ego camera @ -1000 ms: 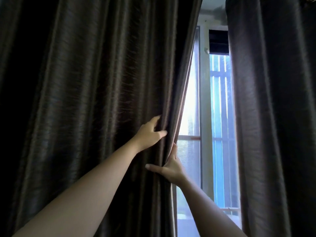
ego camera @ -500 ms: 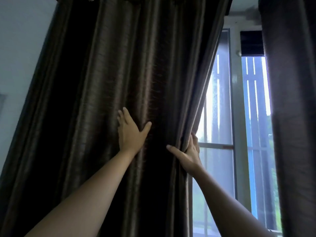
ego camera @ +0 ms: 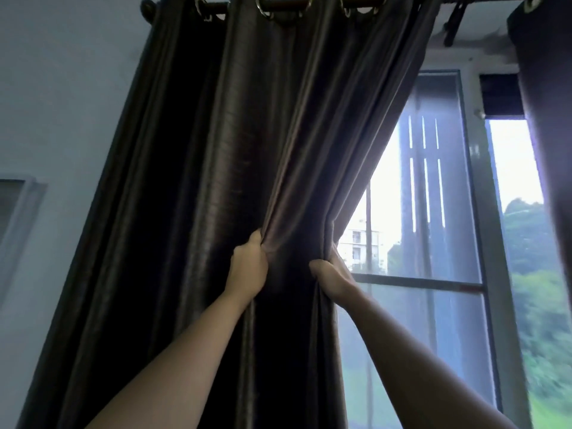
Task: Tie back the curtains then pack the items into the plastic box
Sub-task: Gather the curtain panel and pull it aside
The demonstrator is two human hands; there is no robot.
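Two dark curtains: one (ego camera: 235, 181) at 10 o'clock, one (ego camera: 548, 119) at 2 o'clock. One curtain rod (ego camera: 288, 6) at 12 o'clock, with three metal rings visible. Two hands: left hand (ego camera: 249, 267), right hand (ego camera: 332, 274). One window (ego camera: 433, 212).

A pale wall (ego camera: 68, 97) fills the left of the frame. On the right, a big window (ego camera: 439, 212) lets in bright light. Green trees (ego camera: 538, 305) show outside.
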